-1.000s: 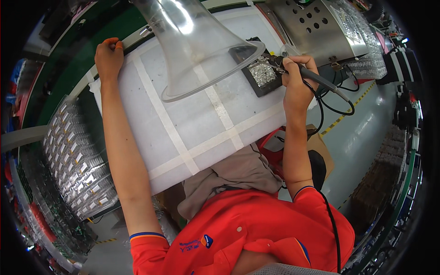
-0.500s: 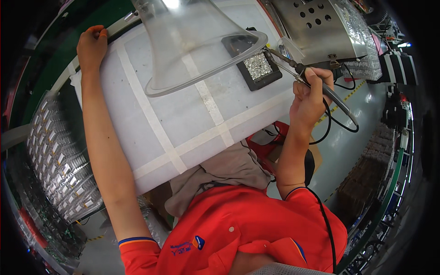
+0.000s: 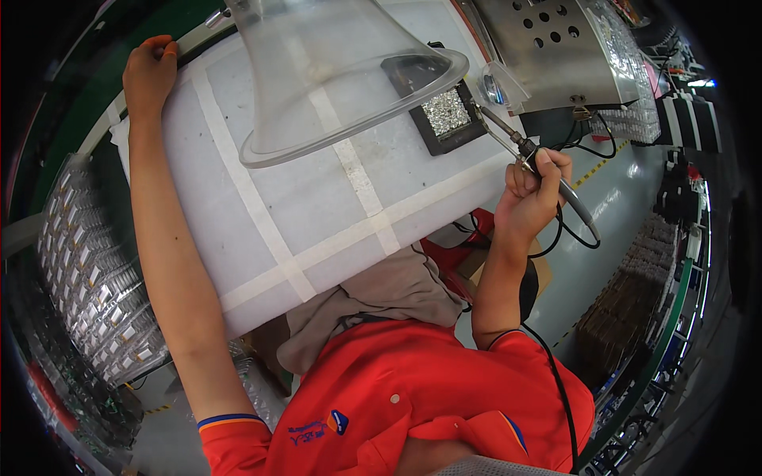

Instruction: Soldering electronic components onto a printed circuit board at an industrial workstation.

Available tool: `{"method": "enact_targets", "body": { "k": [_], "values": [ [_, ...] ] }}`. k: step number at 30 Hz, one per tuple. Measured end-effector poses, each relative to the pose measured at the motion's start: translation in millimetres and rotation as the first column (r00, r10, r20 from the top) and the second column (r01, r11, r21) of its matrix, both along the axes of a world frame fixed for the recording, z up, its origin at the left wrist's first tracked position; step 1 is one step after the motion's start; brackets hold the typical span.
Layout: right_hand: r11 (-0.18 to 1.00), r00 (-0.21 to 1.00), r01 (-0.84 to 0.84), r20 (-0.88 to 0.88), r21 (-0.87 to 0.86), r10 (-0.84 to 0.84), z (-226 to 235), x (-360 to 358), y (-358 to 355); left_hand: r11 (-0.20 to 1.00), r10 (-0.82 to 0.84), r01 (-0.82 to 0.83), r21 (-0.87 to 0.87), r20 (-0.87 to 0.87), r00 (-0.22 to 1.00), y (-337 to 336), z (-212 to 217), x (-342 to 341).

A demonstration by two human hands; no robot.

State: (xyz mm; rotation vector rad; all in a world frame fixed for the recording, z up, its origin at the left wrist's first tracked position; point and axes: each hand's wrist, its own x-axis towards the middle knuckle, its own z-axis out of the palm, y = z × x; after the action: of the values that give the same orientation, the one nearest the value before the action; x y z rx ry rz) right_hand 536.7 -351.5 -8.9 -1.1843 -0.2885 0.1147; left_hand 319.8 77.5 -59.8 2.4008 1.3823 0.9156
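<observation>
My right hand (image 3: 533, 190) is closed around the handle of a soldering iron (image 3: 573, 205), which has a thin metal tube fixed alongside its shaft. The iron's tip end points up and left, close to the right side of a black tip-cleaner holder (image 3: 436, 146) filled with silvery metal shavings (image 3: 447, 113). At the far left of the bench, my left hand (image 3: 151, 78) rests by the rail at the bench edge. Its fingers are curled, with orange covers on the fingertips. Whatever they grip, if anything, is hidden.
A large translucent fume hood (image 3: 317, 87) overhangs the white, tape-striped bench top (image 3: 317, 266). A perforated metal box (image 3: 548, 67) stands at the far right. Stacked clear trays (image 3: 99, 285) are on the left. The iron's black cable (image 3: 554, 361) hangs beside my right arm.
My right hand has drawn the soldering iron slightly down and toward me, its tip moving from the hood's rim to the cleaner's right side. The view has shifted a little; my left hand keeps its place.
</observation>
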Motion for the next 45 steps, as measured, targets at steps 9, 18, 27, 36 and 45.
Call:
{"method": "enact_targets", "body": {
  "k": [9, 18, 27, 36, 45],
  "values": [
    [1.0, 0.996, -0.005, -0.093, 0.008, 0.006, -7, -6, -2, 0.998, 0.017, -0.017, -0.054, 0.008, 1.0, -2, 1, 2],
    [0.997, 0.985, -0.072, -0.159, 0.008, 0.072, -6, -13, 1, 1.0, 0.02, -0.02, -0.001, 0.005, 1.0, -5, 8, -4],
    [0.995, 0.977, -0.077, -0.193, 0.07, 0.09, -7, -12, -2, 0.999, 0.019, -0.017, -0.048, 0.041, 0.999, -8, 8, 2],
    [0.988, 0.97, -0.117, -0.204, 0.101, 0.136, -10, -14, -11, 1.0, 0.02, -0.02, -0.014, 0.019, 1.0, -12, 9, 2],
    [0.989, 0.958, -0.105, -0.256, 0.109, 0.13, -10, -20, -15, 0.998, 0.023, -0.021, -0.06, 0.031, 0.999, -8, 7, 3]
  ]
}}
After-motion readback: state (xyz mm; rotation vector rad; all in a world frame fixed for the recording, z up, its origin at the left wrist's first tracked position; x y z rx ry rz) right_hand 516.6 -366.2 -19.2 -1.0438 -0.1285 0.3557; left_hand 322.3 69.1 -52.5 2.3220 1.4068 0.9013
